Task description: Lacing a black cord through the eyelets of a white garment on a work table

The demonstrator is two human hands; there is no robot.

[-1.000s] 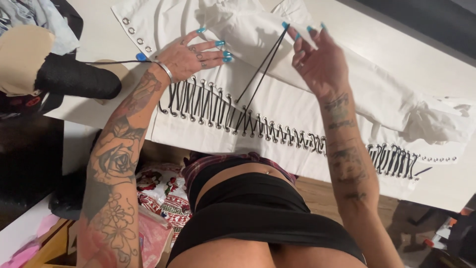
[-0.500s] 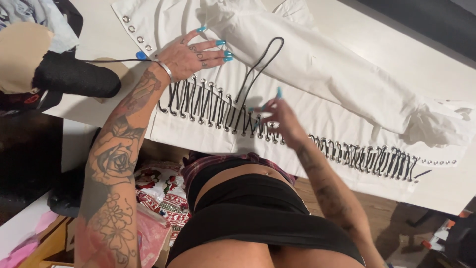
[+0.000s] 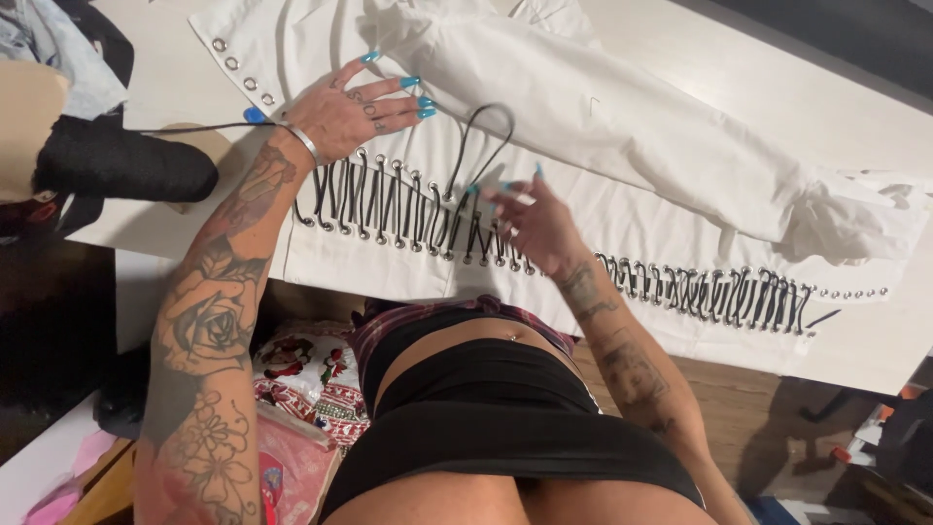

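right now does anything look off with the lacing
Yes: one loop of black cord is pulled slack, arcing above the tight lacing row, between the left hand and right hand.

a black cylindrical object (image 3: 121, 167) lies at the left edge of the white table (image 3: 739, 58), with a thin dark cord (image 3: 185, 126) running from it and a pale tan shape (image 3: 24, 122) just behind it. denim-blue cloth (image 3: 39, 39) sits in the top left corner. below the table edge, a red and white patterned fabric (image 3: 301, 374) and something pink (image 3: 292, 467) lie near the wooden floor (image 3: 758, 389).
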